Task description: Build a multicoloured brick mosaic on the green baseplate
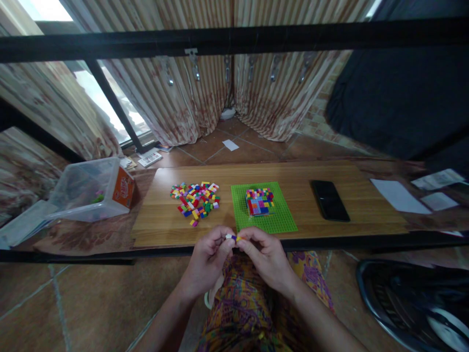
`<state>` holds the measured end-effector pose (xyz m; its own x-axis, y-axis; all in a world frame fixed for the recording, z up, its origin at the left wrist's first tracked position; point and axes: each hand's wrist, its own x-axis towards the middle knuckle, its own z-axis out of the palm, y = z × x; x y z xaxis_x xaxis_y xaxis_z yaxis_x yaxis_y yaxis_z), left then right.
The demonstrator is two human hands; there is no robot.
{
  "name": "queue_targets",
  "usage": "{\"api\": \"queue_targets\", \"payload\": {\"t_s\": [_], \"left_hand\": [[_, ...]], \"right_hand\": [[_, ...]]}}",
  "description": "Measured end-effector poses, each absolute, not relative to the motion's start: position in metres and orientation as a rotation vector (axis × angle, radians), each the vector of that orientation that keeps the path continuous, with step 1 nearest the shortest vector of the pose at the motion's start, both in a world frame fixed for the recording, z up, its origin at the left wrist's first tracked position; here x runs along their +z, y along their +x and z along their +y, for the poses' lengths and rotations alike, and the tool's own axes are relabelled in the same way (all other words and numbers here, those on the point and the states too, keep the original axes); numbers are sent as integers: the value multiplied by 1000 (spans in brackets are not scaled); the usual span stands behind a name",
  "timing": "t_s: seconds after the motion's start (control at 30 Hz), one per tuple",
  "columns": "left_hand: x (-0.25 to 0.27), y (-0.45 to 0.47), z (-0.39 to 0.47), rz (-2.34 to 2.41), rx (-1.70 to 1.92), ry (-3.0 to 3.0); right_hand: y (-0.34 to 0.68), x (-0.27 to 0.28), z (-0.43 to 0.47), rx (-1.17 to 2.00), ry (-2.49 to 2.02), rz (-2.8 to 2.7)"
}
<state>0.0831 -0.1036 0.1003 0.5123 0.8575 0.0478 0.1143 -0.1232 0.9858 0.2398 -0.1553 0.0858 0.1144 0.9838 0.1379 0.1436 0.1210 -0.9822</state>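
Observation:
Just in front of the table's near edge, my left hand point(212, 256) pinches a white toy brick point(229, 236). My right hand point(266, 254) closes on a yellow toy brick point(239, 239), tip to tip with the left. Between the two sits a small dark purple brick point(233, 237); whether the pieces are joined I cannot tell. Beyond the hands lies a green studded baseplate point(282, 215) bearing a block built of many-coloured bricks point(260, 201). Left of it, loose coloured bricks point(198, 200) are spread in a heap on the wooden board point(154, 215).
A clear plastic box point(88, 188) with an orange label stands at the left. On the right lie a black phone point(330, 200) and white paper point(399, 195). A dark metal bar point(234, 41) crosses above the far side, before striped curtains point(198, 98).

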Motion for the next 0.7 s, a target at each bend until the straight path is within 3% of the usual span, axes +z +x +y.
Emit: {"api": "queue_targets", "payload": {"t_s": [0.37, 0.7], "left_hand": [[58, 80, -77, 1034, 835, 1638], [28, 73, -35, 1192, 753, 2024]], "right_hand": [[256, 74, -157, 1029, -1266, -971], [309, 53, -155, 607, -1603, -970]]}}
